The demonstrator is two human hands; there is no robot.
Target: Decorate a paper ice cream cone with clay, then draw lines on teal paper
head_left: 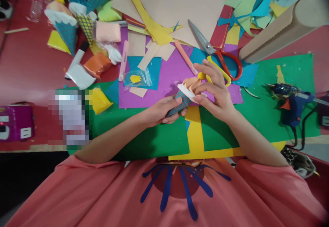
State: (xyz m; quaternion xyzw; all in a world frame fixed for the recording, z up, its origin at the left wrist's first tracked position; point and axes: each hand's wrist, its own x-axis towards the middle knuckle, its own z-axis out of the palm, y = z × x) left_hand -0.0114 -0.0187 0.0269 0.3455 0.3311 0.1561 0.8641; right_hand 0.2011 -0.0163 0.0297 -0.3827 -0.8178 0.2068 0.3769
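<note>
A toy ice cream cone (178, 104) lies tilted in front of me, its teal checked cone topped by a white rim and a peach swirl. My left hand (164, 110) is wrapped round the cone's lower part. At the upper end, my right hand (215, 93) has its thumb and fingers on the white rim and swirl. A small yellow piece (201, 76) shows at the swirl's tip, beside the right fingers. Scissors (214, 50) with red and yellow handles lie just beyond that hand. Under both hands are purple (151, 98) and green sheets (144, 134).
Several finished cones (63, 28) stand at the back left, near clay packets (108, 32) and a marker (77, 60). A blue glue gun (291, 107) with a cord sits at right. A paper roll (280, 28) and coloured scraps (252, 1) occupy the back right.
</note>
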